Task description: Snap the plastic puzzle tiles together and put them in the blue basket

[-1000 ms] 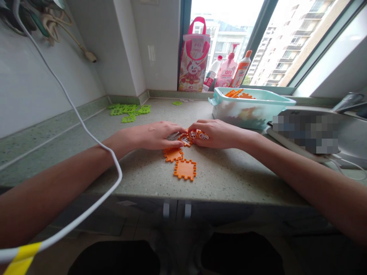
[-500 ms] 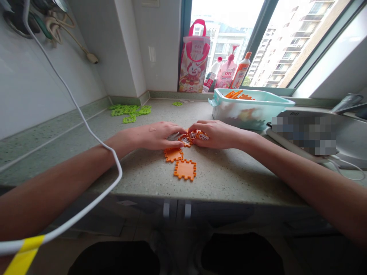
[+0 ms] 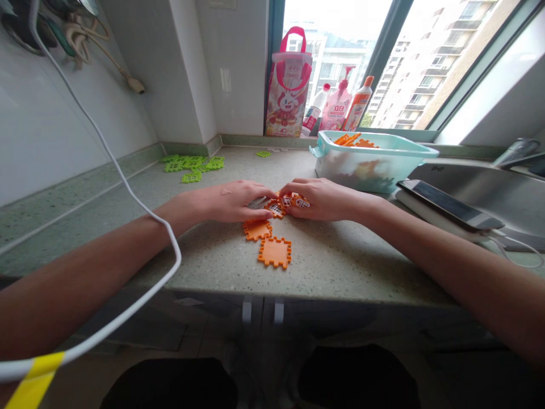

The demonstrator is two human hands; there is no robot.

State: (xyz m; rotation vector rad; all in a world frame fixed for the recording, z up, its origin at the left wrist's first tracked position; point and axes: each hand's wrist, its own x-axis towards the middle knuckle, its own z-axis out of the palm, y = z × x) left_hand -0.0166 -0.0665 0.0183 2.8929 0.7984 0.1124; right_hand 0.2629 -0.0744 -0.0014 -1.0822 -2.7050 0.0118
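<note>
Between my two hands, at the middle of the counter, are orange interlocking tiles with white lattice window inserts (image 3: 276, 209). My left hand (image 3: 238, 201) is closed on the left edge of these window tiles, thumb in front and fingers behind. From the other side, my right hand (image 3: 313, 199) grips the right part of them, where another white insert shows between thumb and fingers. A plain orange tile (image 3: 258, 229) with notched edges lies just below my left thumb. Nearer the counter's front edge lies a second plain orange tile (image 3: 275, 252), flat and touched by neither hand.
Green lattice tiles (image 3: 191, 163) lie in a pile at the back left. A light-blue plastic bin (image 3: 361, 170) holding orange pieces stands at the back right. Beside the sink (image 3: 528, 193), a phone (image 3: 451, 203) rests on a white object. A white cable (image 3: 128, 184) crosses over my left forearm.
</note>
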